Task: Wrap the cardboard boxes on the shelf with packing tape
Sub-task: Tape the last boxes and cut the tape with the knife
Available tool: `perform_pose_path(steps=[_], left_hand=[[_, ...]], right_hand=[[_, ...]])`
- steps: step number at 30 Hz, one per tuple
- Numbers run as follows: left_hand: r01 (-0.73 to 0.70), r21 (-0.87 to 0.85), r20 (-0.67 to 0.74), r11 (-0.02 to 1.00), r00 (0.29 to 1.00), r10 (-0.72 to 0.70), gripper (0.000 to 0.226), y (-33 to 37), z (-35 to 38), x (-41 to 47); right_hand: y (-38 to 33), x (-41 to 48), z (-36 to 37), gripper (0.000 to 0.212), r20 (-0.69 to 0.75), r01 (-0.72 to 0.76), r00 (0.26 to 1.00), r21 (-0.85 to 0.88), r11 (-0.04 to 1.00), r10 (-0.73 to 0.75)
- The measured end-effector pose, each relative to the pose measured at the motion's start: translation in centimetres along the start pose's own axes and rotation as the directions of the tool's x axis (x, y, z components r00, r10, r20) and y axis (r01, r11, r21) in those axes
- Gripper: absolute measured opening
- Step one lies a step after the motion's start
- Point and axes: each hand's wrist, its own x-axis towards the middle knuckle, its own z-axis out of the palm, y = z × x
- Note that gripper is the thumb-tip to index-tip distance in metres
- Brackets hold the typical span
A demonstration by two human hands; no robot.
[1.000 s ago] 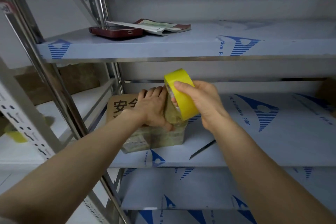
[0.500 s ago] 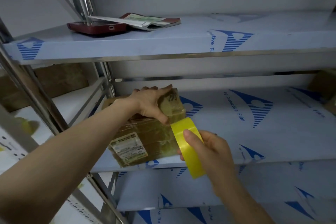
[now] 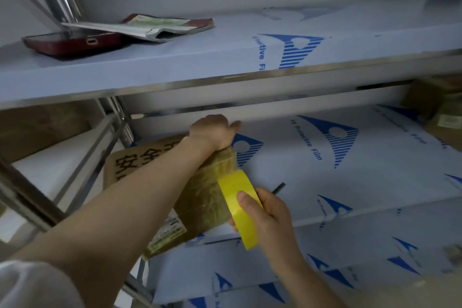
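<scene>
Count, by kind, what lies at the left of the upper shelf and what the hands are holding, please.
Phone: 1
Paper bundle: 1
Tape roll: 1
Box: 1
Total: 4

Your left arm stretched forward, left grip [image 3: 212, 132] palm down, fingers hidden, right grip [image 3: 270, 215] lower, curled round tape roll [image 3: 232, 190]
</scene>
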Motion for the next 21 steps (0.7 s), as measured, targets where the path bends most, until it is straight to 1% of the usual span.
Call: perform_pose_path(steps=[3, 4, 6, 7, 9, 10, 11, 13, 15, 16, 18, 19, 20, 21], left_hand=[[0.049, -0.008, -0.152, 0.999, 0.987, -0.050, 0.054, 0.0, 0.2, 1.8], [0.069, -0.029, -0.179, 0.997, 0.981, -0.073, 0.050, -0.4, 0.3, 2.4], [0.096, -0.067, -0.184, 0.993, 0.977, -0.106, 0.044, -1.4, 0.5, 3.4], [0.111, -0.107, -0.168, 0.988, 0.977, -0.128, 0.044, -2.0, 0.6, 3.9], [0.184, -0.235, -0.122, 0.954, 0.969, -0.217, 0.059, -2.5, 0.6, 4.1], [0.210, -0.264, -0.122, 0.941, 0.961, -0.249, 0.066, -2.4, 0.5, 4.2], [0.212, -0.240, -0.138, 0.947, 0.959, -0.249, 0.066, -1.9, 0.4, 4.0], [0.168, -0.116, -0.212, 0.979, 0.959, -0.189, 0.058, -0.5, 0.2, 3.5], [0.089, -0.063, -0.241, 0.994, 0.965, -0.102, 0.063, 0.9, 0.1, 2.2], [0.024, -0.013, -0.234, 1.000, 0.972, -0.027, 0.063, 1.4, 0.5, 1.6], [-0.086, 0.064, -0.144, 0.994, 0.985, 0.094, 0.061, 2.2, 1.2, 0.1], [-0.137, 0.043, -0.117, 0.990, 0.983, 0.141, 0.057, 2.2, 1.3, -0.7], [-0.188, -0.033, -0.098, 0.982, 0.978, 0.184, 0.050, 2.1, 1.1, -1.4], [-0.231, -0.163, -0.077, 0.959, 0.972, 0.221, 0.043, 1.9, 0.5, -2.0]], right_hand=[[0.2, 0.2, -0.7, 0.052, 0.013, -0.007, 1.000, 0.002, 1.000, 0.007], [0.2, 0.3, -0.7, 0.053, 0.015, -0.001, 1.000, -0.014, 1.000, 0.001], [0.4, 0.2, -0.2, 0.053, 0.007, 0.021, 1.000, -0.047, 0.999, -0.020], [0.6, 0.2, 0.1, 0.053, 0.006, 0.030, 1.000, -0.059, 0.998, -0.030], [0.8, 0.3, 0.5, 0.051, 0.011, 0.040, 0.999, -0.072, 0.997, -0.039], [0.8, 0.3, 0.7, 0.050, 0.010, 0.040, 0.999, -0.077, 0.996, -0.039], [0.8, 0.4, 0.8, 0.049, 0.002, 0.034, 0.999, -0.080, 0.996, -0.034], [0.6, 0.5, 0.8, 0.045, -0.023, 0.021, 0.999, -0.074, 0.997, -0.022], [0.4, 0.5, 0.7, 0.047, -0.034, 0.008, 0.999, -0.061, 0.998, -0.010], [0.2, 0.5, 0.7, 0.051, -0.030, 0.002, 1.000, -0.053, 0.999, -0.004], [-0.2, 0.4, 0.7, 0.056, -0.015, 0.001, 1.000, -0.047, 0.999, -0.002], [-0.4, 0.4, 0.6, 0.055, -0.009, 0.000, 1.000, -0.042, 0.999, -0.001], [-0.6, 0.3, 0.6, 0.053, -0.003, -0.008, 1.000, -0.028, 1.000, 0.008], [-0.6, 0.4, 0.5, 0.047, 0.003, -0.027, 1.000, -0.007, 1.000, 0.027]])
